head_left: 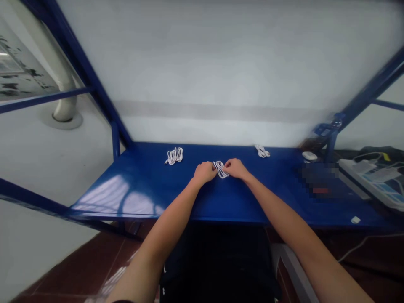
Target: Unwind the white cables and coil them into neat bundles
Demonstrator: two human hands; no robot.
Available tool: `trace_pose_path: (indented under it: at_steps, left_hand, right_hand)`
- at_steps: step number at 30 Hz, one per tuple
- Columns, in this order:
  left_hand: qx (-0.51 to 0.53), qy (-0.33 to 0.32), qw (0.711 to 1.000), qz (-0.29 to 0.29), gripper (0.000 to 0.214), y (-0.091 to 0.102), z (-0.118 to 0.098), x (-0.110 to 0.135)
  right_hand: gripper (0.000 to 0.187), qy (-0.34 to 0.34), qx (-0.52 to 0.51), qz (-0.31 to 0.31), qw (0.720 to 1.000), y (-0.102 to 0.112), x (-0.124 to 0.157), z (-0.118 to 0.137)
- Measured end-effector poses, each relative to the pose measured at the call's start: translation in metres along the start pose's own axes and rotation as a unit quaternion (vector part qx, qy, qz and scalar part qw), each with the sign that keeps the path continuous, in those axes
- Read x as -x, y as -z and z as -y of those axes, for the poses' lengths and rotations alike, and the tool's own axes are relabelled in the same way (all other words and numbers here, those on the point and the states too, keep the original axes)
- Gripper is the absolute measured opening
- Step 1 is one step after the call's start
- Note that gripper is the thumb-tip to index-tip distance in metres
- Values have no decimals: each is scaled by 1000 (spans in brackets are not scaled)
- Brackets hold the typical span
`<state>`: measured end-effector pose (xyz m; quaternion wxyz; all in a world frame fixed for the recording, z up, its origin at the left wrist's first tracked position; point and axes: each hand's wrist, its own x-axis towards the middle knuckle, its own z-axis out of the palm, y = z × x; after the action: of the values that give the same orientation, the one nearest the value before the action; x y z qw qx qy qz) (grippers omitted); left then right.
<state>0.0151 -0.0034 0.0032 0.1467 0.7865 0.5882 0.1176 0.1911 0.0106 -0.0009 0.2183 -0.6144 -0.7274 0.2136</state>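
Note:
A coiled white cable [221, 170] lies near the middle of the blue tabletop [151, 172], between my two hands. My left hand [205, 171] is closed at the coil's left side, with the fingertips at its edge. From the right, my right hand [235, 168] pinches the coil between thumb and fingers. Another bundle of white cable [174, 155], in loose loops, rests further back on the left. One more white cable bundle [261, 151] lies at the back right, near the wall. The cable's ends are too small to make out clearly.
A white wall [221, 75] rises behind the table, with blue frame posts [91, 80] at the sides. On the right are a white round object [309, 156], a blurred dark patch, a white box with cables [372, 176], and a small white piece [355, 219] by the front edge.

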Motion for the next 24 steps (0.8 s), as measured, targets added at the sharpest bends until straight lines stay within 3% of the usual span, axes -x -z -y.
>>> trace_pose_path:
  at_steps: [8, 16, 24]
  left_hand:
    - [5, 10, 1000, -22, 22, -1, -3, 1]
    - [-2, 69, 998, -5, 20, 5, 2, 2]
    - [-28, 127, 992, 5, 28, 24, 19, 4]
  right_hand:
    - [10, 19, -128, 27, 991, 7, 3, -20]
    - [9, 2, 54, -50, 997, 23, 13, -44]
    - [9, -66, 106, -63, 990, 50, 32, -74]
